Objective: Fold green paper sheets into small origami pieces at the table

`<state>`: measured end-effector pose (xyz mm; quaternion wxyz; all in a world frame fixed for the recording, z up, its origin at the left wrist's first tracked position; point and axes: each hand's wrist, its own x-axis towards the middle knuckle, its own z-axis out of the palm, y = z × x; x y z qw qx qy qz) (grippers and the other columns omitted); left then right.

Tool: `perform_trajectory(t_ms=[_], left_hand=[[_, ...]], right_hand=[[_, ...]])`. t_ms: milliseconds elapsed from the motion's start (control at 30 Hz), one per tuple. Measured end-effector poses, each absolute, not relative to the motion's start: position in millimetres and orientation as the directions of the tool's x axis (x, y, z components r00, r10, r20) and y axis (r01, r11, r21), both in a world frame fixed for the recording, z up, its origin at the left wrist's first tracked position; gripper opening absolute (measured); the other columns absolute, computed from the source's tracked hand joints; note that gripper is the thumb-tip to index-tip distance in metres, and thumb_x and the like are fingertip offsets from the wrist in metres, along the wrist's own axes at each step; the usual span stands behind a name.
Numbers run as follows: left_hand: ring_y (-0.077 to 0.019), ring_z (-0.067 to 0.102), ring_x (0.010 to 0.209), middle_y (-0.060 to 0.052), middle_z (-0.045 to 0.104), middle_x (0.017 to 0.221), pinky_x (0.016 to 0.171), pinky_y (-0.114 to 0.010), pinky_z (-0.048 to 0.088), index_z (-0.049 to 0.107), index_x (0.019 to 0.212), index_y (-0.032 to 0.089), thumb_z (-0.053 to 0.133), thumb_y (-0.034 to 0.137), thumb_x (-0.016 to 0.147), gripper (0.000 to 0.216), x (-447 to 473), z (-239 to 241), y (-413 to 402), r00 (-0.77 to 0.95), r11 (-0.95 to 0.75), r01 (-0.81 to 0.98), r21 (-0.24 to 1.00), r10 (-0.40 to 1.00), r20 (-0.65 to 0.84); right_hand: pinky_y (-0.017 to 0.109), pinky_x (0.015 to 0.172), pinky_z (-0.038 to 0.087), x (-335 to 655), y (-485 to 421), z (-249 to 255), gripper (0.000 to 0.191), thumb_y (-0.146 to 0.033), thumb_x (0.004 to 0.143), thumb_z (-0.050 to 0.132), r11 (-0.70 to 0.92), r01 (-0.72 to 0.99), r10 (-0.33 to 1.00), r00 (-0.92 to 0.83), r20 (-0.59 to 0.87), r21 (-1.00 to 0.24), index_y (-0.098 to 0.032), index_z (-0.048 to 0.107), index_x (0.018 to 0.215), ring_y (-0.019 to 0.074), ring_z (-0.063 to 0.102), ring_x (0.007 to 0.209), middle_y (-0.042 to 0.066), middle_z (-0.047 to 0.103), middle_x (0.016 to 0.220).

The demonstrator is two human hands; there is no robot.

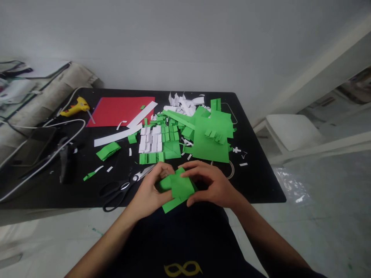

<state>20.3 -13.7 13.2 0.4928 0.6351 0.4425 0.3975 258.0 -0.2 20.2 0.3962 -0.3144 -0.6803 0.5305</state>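
Folded green paper [182,187] is held between both hands at the table's front edge. My left hand [150,191] grips its left side, with the thumb lying along the lower part. My right hand [208,183] closes on the right side, its fingers on the top and its thumb below. The inner folds of the paper are hidden by the fingers. Just left of my left hand lie black-handled scissors [124,189], the blades pointing toward the paper. Beyond the hands are folded white paper pieces [150,139] and folded green pieces [170,134].
Green sheets [211,143] and a heap of white scraps [185,104] cover the right half of the black table [255,177]. A red sheet [121,110], a yellow glue gun [75,107], a cable [69,144] and black pliers-like tool [65,160] lie left. A white stool [292,131] stands right.
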Motion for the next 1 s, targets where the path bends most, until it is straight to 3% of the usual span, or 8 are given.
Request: perform_trajectory(t_ms=[200, 400, 633, 767, 900, 1000], left_hand=[[-0.0157, 0.060, 0.079, 0.001, 0.063, 0.089, 0.070, -0.025, 0.047, 0.057, 0.100, 0.023, 0.079, 0.021, 0.085, 0.027, 22, 9, -13, 0.285, -0.249, 0.314, 0.916, 0.945, 0.160], [-0.0211, 0.069, 0.106, -0.005, 0.070, 0.112, 0.091, -0.031, 0.053, 0.063, 0.105, 0.023, 0.071, 0.015, 0.091, 0.017, 22, 11, -10, 0.327, -0.487, 0.348, 0.801, 0.864, 0.383], [-0.0244, 0.068, 0.118, -0.007, 0.071, 0.123, 0.102, -0.040, 0.052, 0.063, 0.116, 0.024, 0.067, 0.021, 0.096, 0.020, 24, -6, -2, 0.241, -0.344, 0.459, 0.819, 0.936, 0.258], [-0.0244, 0.069, 0.112, -0.007, 0.071, 0.120, 0.097, -0.040, 0.054, 0.064, 0.119, 0.024, 0.068, 0.029, 0.098, 0.022, 22, -12, -3, 0.178, -0.286, 0.458, 0.842, 0.957, 0.228], [-0.0239, 0.070, 0.107, -0.007, 0.072, 0.117, 0.093, -0.039, 0.056, 0.063, 0.122, 0.024, 0.069, 0.024, 0.095, 0.028, 22, -6, -2, 0.205, -0.337, 0.481, 0.810, 0.941, 0.270], [-0.0253, 0.068, 0.113, -0.008, 0.070, 0.123, 0.096, -0.040, 0.056, 0.060, 0.126, 0.023, 0.067, 0.017, 0.090, 0.037, 23, 1, -1, 0.275, -0.435, 0.510, 0.742, 0.900, 0.338]], right_hand=[[0.030, 0.075, 0.065, 253, -3, 18, 0.058, -0.037, 0.064, 0.102, 0.188, -0.015, 0.871, -0.459, 0.174, -0.982, -0.031, 0.079, 0.118, 0.0173, 0.073, 0.091, 0.007, 0.065, 0.135], [0.033, 0.081, 0.066, 249, -7, 11, 0.065, -0.036, 0.057, 0.105, 0.042, -0.080, 0.906, -0.416, 0.072, -0.996, -0.029, 0.078, 0.115, 0.0200, 0.072, 0.099, 0.009, 0.058, 0.143], [0.039, 0.094, 0.063, 249, 9, 0, 0.051, -0.030, 0.065, 0.100, -0.106, -0.047, 0.944, -0.318, -0.086, -0.993, -0.023, 0.077, 0.110, 0.0224, 0.074, 0.105, 0.010, 0.065, 0.137], [0.040, 0.096, 0.063, 252, 16, -3, 0.053, -0.027, 0.065, 0.099, -0.116, -0.070, 0.949, -0.302, -0.090, -0.991, -0.023, 0.077, 0.114, 0.0246, 0.074, 0.109, 0.010, 0.065, 0.140], [0.039, 0.096, 0.064, 250, 9, -3, 0.045, -0.023, 0.074, 0.092, -0.039, -0.071, 0.953, -0.303, -0.016, -0.997, -0.025, 0.077, 0.116, 0.0242, 0.074, 0.110, 0.010, 0.065, 0.140], [0.038, 0.095, 0.064, 247, 2, 0, 0.050, -0.020, 0.076, 0.091, -0.011, -0.067, 0.937, -0.348, 0.013, -0.998, -0.027, 0.076, 0.122, 0.0221, 0.074, 0.108, 0.009, 0.063, 0.141]])
